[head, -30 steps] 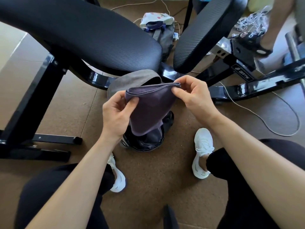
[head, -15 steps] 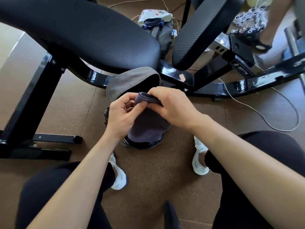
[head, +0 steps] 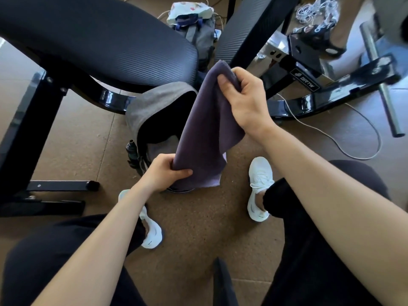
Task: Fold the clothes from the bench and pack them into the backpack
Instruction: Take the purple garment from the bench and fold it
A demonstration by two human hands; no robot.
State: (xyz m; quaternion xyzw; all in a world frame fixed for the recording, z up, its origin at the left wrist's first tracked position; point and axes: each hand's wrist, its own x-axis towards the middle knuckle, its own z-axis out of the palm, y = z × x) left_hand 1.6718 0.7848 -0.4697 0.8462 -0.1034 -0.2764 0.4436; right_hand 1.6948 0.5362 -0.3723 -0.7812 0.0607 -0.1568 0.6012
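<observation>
A folded dark purple garment (head: 205, 129) hangs stretched between my hands above the floor. My right hand (head: 245, 98) grips its upper end, thumb on top. My left hand (head: 165, 173) holds its lower end, fingers curled round the cloth. Right behind and below the garment stands the grey backpack (head: 154, 107) on the floor, its top flap open and its dark inside showing. The black padded bench (head: 99, 43) rises over the backpack at the upper left, with no clothes visible on it.
A second bench pad (head: 254, 25) and black metal frame (head: 331, 89) stand at the upper right, with a white cable (head: 362, 138) looping on the brown floor. Another grey bag (head: 196, 29) sits behind the bench. My white shoes (head: 260, 188) flank the backpack. Another person's foot (head: 335, 43) is at the top right.
My hands were together at the garment's top edge; now they have moved apart, the right hand lifting one end up and the left drawing the other end down toward me.
</observation>
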